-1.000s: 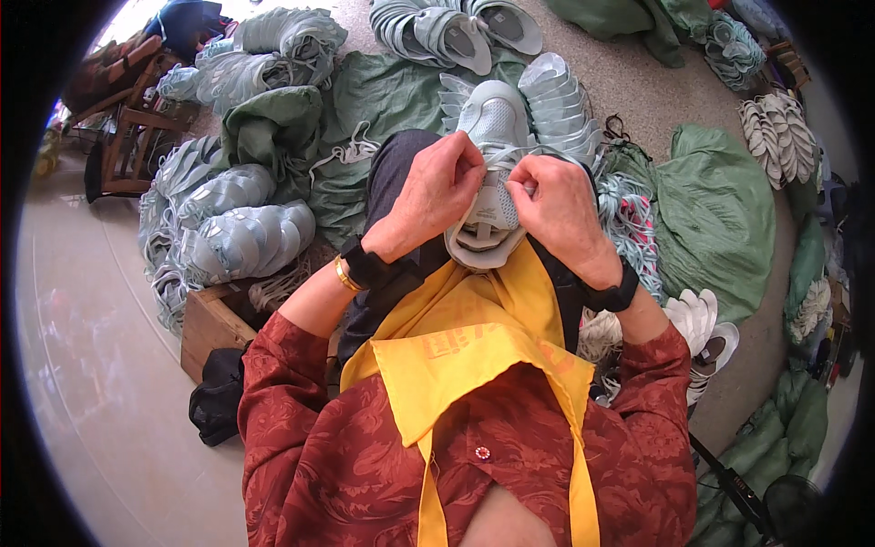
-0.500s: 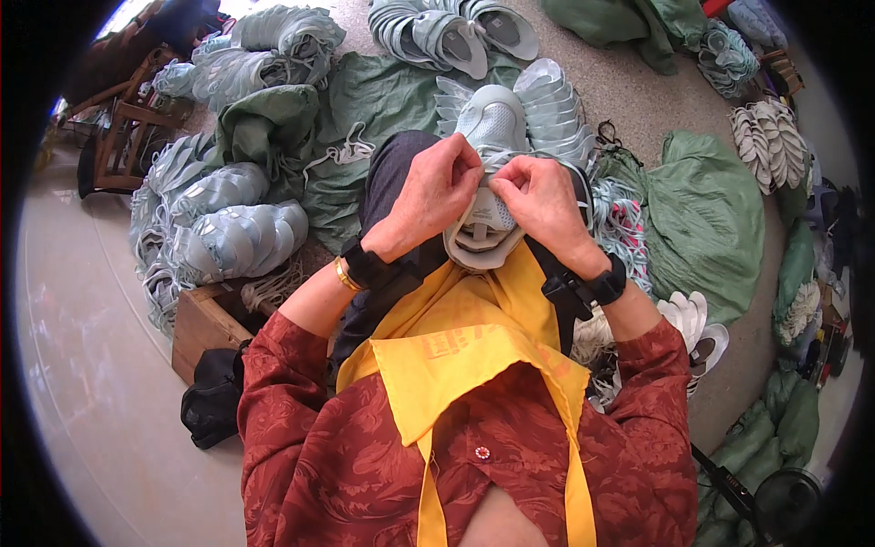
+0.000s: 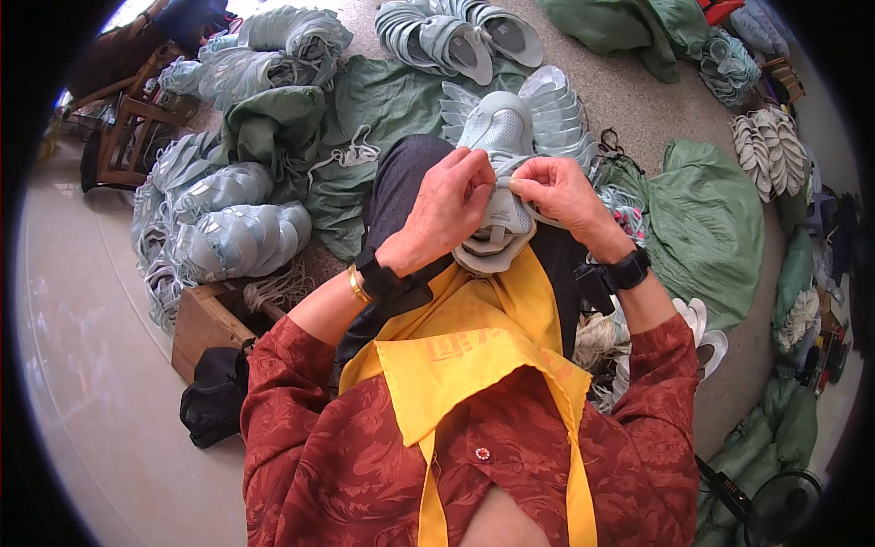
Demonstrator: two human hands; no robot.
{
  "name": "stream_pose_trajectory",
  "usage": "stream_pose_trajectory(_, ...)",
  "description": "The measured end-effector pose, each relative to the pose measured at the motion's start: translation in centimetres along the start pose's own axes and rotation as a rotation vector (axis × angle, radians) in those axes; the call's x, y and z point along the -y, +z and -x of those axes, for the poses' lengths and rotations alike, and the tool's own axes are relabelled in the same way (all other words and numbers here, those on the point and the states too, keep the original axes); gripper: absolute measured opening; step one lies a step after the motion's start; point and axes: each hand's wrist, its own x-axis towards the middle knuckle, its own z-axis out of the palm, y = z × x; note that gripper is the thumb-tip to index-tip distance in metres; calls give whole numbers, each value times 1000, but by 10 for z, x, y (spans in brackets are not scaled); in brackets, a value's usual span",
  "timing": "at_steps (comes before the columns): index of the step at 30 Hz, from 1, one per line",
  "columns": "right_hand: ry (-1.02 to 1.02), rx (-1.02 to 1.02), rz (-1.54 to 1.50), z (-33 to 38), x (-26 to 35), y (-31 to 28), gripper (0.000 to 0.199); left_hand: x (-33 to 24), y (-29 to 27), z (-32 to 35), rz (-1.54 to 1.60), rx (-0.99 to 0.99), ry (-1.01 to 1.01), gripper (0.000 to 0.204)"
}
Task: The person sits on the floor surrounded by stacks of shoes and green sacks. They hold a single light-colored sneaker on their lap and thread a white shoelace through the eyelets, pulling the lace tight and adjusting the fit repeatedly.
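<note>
A pale blue-grey shoe upper point(image 3: 499, 125) lies across my knees, its toe pointing away and its heel opening toward me. My left hand point(image 3: 450, 202) is at its left side above the tongue, thumb and fingers pinched together. Opposite it, my right hand point(image 3: 560, 193) pinches too, close to the left fingertips. Between them shows a short pale bit of shoelace point(image 3: 502, 181); the rest of the lace is mostly hidden by the fingers. Below the hands, the heel collar point(image 3: 497, 261) rests against my yellow apron point(image 3: 483, 356).
Stacked shoe uppers point(image 3: 241, 232) lie at the left, with another row point(image 3: 437, 41) at the far side. Green cloth point(image 3: 706, 232) is bunched at the right. A wooden box point(image 3: 202, 328) stands near my left elbow. Loose white laces point(image 3: 351, 153) lie on green cloth.
My right hand has shifted slightly right, and its wrist has moved outward. The left hand has come a little lower and right, covering more of the upper's left side.
</note>
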Motion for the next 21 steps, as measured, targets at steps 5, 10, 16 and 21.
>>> stream_pose_trajectory(5, 25, -4, -17, 1, 3, 3, 15, 2, -7, -2, 43, 68, -5, 9)
stream_pose_trajectory(10, -71, -33, -40, -2, -9, 6, 15, 6, -10, -5, 36, 100, 1, 9)
stream_pose_trajectory(16, -73, -56, 26, -6, -7, 8, 13, 5, -13, -8, 44, 147, -69, 7)
stream_pose_trajectory(21, -41, 33, 31, -3, 2, 0, 13, 11, -18, -6, 128, 155, -235, 6)
